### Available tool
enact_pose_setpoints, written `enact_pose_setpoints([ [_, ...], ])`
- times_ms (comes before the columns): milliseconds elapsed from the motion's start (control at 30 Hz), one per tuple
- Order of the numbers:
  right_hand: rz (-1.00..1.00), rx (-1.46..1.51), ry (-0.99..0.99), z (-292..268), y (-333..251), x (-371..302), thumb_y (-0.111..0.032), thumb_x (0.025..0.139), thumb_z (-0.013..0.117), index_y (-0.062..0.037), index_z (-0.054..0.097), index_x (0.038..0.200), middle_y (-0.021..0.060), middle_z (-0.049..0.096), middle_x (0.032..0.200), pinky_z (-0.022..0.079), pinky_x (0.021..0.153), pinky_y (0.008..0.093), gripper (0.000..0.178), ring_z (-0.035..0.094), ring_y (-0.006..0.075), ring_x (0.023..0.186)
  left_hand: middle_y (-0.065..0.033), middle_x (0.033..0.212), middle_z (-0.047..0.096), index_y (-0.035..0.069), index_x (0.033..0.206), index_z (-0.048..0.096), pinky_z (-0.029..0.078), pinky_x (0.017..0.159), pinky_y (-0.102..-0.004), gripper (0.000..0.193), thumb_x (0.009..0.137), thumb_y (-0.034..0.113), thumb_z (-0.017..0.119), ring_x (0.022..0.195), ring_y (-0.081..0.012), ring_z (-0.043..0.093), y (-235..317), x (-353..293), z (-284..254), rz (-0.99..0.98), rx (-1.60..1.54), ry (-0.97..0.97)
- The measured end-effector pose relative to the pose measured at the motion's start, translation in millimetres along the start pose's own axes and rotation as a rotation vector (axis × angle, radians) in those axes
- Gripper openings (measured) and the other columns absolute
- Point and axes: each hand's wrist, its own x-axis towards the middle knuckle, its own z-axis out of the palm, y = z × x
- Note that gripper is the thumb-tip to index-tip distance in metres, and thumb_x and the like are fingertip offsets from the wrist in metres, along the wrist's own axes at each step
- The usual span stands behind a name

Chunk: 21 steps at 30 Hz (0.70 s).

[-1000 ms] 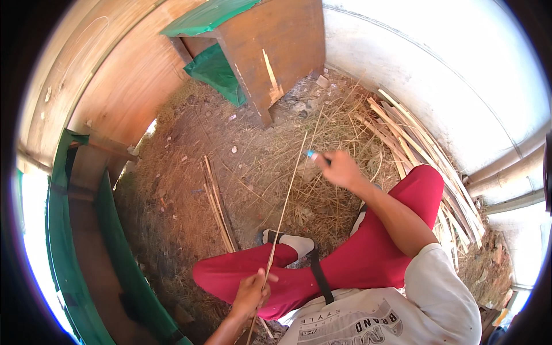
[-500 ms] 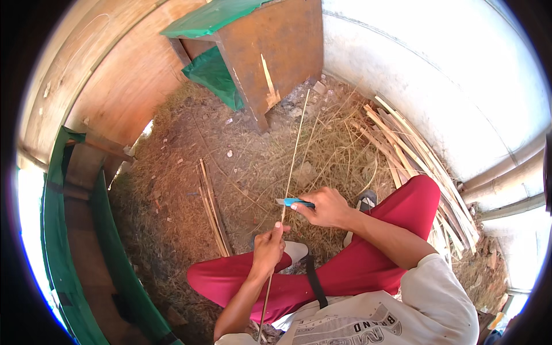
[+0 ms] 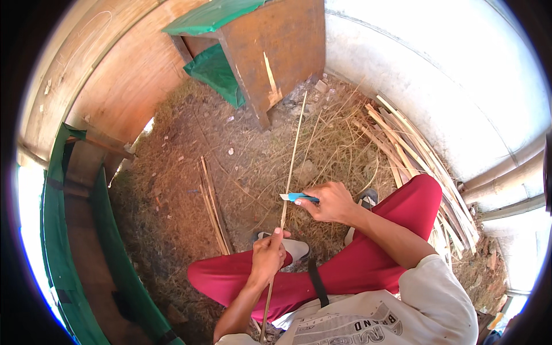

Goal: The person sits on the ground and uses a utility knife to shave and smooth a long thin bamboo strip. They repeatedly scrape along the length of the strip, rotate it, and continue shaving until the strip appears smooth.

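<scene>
Pale wood, a long thin strip [image 3: 295, 144], runs down the middle of what I see through the head camera; its upper end points toward the foot of a brown wooden cabinet [image 3: 282, 49], and its lower end passes the person's left wrist and crosses the red trousers [image 3: 368, 253] toward the bottom edge. I see the left hand [image 3: 267, 256] closed narrowly around the strip, thumb laid upward along it; the right hand [image 3: 329, 202] is wrapped around a blue cutter [image 3: 300, 197], whose short blade points left and crosses the strip just above the left hand (from my remote seat I cannot tell whether the edge bites into the wood). The person sits with knees spread, in a pale printed shirt [image 3: 374, 319], a black strap [image 3: 317, 282] lying across the trousers.

On the ground left of the strip I make out a few narrow sticks [image 3: 214, 207], lying nearly parallel; to the right, a larger pile of split lengths [image 3: 417, 146] lies along the white wall [image 3: 425, 57], partly behind the knee; dry grass [image 3: 342, 146] spreads between pile and strip; green sheeting [image 3: 215, 17] covers the cabinet top.
</scene>
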Motion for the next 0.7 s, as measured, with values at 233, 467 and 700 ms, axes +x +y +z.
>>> enact_pose_setpoints([
  [233,0.081,-0.078,0.074,4,16,8,-0.052,0.094,0.064,-0.0150,0.081,0.099,0.0124,0.067,0.062,0.053,0.052,0.0447,0.041,0.066,0.0334,0.055,0.0053,0.057,0.038,-0.001,0.105,0.066,0.025,0.038,-0.0236,0.045,0.108,0.042,0.052,0.042,-0.0044,0.035,0,-11,-2,-0.052,-0.036,-0.025],
  [467,0.149,-0.111,0.069,6,27,13,-0.052,0.095,0.062,-0.0138,0.080,0.099,0.0125,0.067,0.063,0.056,0.057,0.0455,0.042,0.068,0.0341,0.059,0.0052,0.060,0.039,-0.001,0.107,0.064,0.026,0.040,-0.0232,0.044,0.108,0.041,0.051,0.045,-0.0038,0.035,-6,-37,-7,-0.131,-0.014,-0.035],
  [700,0.484,-0.127,0.025,-25,81,35,-0.052,0.097,0.060,-0.0097,0.079,0.103,0.0163,0.068,0.068,0.058,0.069,0.0489,0.047,0.070,0.0358,0.069,0.0056,0.061,0.037,-0.005,0.112,0.063,0.024,0.042,-0.0241,0.044,0.109,0.036,0.050,0.047,-0.0037,0.034,-17,-99,-28,-0.253,0.090,-0.070],
])
